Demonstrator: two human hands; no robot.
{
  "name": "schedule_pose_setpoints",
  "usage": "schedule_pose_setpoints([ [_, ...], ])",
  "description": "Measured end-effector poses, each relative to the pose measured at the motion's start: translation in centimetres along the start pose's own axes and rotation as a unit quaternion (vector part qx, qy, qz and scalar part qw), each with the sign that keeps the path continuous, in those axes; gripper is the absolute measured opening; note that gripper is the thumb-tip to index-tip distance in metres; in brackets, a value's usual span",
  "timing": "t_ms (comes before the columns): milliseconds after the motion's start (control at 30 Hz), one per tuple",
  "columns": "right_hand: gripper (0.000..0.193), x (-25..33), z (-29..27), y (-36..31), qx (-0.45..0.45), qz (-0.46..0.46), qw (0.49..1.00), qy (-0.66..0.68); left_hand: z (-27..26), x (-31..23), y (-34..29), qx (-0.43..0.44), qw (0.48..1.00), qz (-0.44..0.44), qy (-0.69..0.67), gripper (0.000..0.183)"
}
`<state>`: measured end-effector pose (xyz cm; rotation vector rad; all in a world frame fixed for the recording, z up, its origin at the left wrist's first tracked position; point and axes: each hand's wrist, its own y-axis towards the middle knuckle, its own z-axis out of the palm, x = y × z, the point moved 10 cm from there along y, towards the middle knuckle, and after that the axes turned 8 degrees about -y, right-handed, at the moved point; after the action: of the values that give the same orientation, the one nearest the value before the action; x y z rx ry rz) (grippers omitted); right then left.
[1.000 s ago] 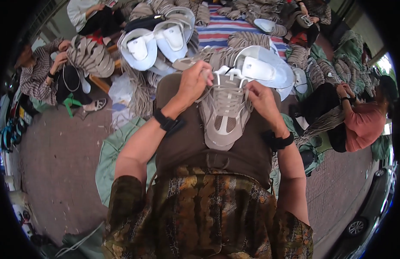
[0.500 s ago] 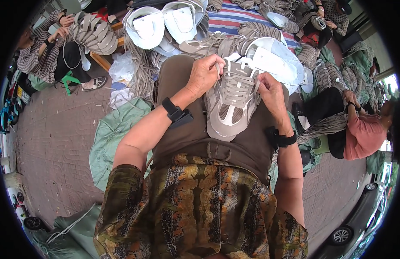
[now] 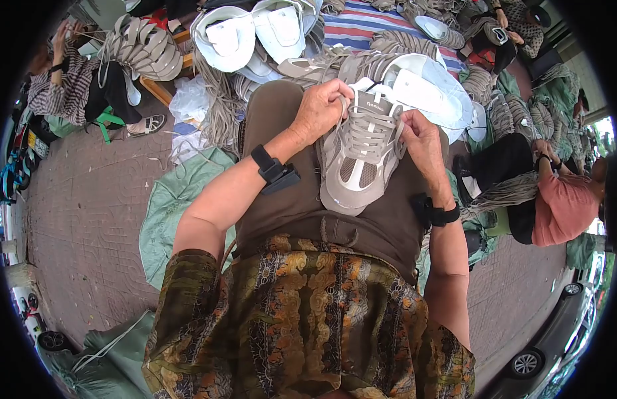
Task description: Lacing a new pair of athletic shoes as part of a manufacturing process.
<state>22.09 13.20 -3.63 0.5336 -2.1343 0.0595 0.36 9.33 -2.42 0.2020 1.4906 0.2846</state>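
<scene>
A grey-beige shoe upper (image 3: pixel 361 149) lies across my thighs, its toe pointing toward me and its tongue at the far end. A flat grey shoelace (image 3: pixel 367 133) zigzags through the eyelets over the tongue. On the left side near the top, my left hand (image 3: pixel 323 110) pinches a lace end between thumb and fingers. Across from it, my right hand (image 3: pixel 420 133) is closed at the right eyelet edge, its fingertips pinching the lace there. Just beyond the tongue rest white shoe pieces (image 3: pixel 421 96).
Stacked grey uppers (image 3: pixel 405 43) and white pieces (image 3: pixel 222 40) lie ahead on a striped sheet (image 3: pixel 361 23). Loose laces (image 3: pixel 218 100) hang at the left by a green sack (image 3: pixel 182 206). Other people sit at left, far right and right, one in a pink top (image 3: pixel 566 206).
My hands and the shoe upper stay nearly in place, with the right hand slightly shifted. The person at the left has raised a hand away from the bundle of uppers.
</scene>
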Motion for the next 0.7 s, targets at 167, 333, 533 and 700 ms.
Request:
schedule_pose_setpoints([
  [167, 0.006, 0.4, -0.9, 0.2, 0.013, -0.002, 1.0, -0.004, 0.7, 1.4, 2.4, 0.014, 0.999, -0.026, 0.039, 0.015],
  [333, 0.009, 3.4, -2.7, 1.4, -0.086, -0.112, 0.983, -0.114, -2.6, 0.5, 1.4, -0.027, 0.992, 0.008, 0.123, 0.015],
  [533, 0.01, 9.6, -2.1, 1.1, -0.077, -0.147, 0.977, -0.136, -1.0, 0.5, 0.7, -0.023, 0.989, 0.073, 0.129, 0.01],
  [700, 0.008, 11.7, 3.8, 2.4, -0.015, -0.236, 0.946, -0.222, -2.2, 0.2, -0.7, -0.037, 0.984, 0.091, 0.149, 0.012],
])
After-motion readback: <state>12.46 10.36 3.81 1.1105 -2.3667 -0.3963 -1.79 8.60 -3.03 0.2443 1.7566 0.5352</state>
